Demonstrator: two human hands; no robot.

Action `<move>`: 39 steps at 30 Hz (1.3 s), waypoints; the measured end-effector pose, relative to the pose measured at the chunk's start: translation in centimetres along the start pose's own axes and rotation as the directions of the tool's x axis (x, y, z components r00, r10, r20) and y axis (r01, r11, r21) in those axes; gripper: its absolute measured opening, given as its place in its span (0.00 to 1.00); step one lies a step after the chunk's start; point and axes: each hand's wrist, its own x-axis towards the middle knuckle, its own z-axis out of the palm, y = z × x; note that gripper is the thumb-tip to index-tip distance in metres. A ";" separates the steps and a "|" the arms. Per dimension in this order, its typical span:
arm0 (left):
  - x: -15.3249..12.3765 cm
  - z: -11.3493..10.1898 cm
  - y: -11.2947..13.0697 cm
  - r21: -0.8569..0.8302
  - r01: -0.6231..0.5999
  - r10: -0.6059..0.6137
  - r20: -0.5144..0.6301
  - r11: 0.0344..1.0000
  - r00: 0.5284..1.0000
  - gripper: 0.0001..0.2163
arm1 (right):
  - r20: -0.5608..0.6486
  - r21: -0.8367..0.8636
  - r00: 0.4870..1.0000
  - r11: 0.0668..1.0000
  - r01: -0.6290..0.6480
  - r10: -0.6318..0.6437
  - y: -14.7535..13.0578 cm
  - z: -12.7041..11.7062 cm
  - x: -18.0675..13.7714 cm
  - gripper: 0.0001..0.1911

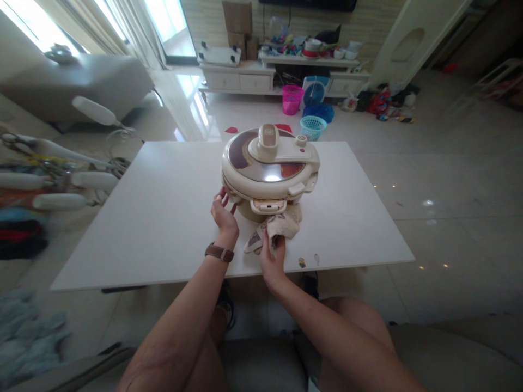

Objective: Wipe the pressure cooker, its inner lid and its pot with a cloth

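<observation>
Bracing the cream pressure cooker [269,169] at the far middle of the surface [163,218], the left hand [224,214] rests half-open against its side, seemingly to steady it, while the right hand [272,258] pinches a cloth [287,223] bunched at its base.

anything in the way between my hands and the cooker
Nothing visible stands in the way. The left hand already touches the left side of the cooker. The cloth gripped in the right hand lies bunched right at the foot of its front.
</observation>
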 end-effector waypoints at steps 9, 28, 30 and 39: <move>0.0 -0.1 0.0 -0.010 -0.003 0.003 0.004 1.000 1.000 0.19 | -0.006 0.030 0.996 0.996 -0.088 0.089 0.2 0.4 -0.7 0.22; 0.5 -0.9 0.3 -0.010 0.040 -0.039 0.063 0.999 0.997 0.19 | 0.042 0.514 0.713 0.597 -0.616 0.699 -4.4 -2.6 7.7 0.08; 0.5 -0.9 0.2 -0.008 0.038 -0.038 0.068 0.999 0.997 0.19 | 0.018 0.479 0.747 0.650 -0.590 0.665 -4.5 -4.0 10.0 0.07; 0.2 -0.6 0.1 0.014 0.012 -0.013 0.045 1.000 0.999 0.19 | -0.362 0.191 0.924 0.980 -0.060 0.127 -2.4 -4.1 15.8 0.14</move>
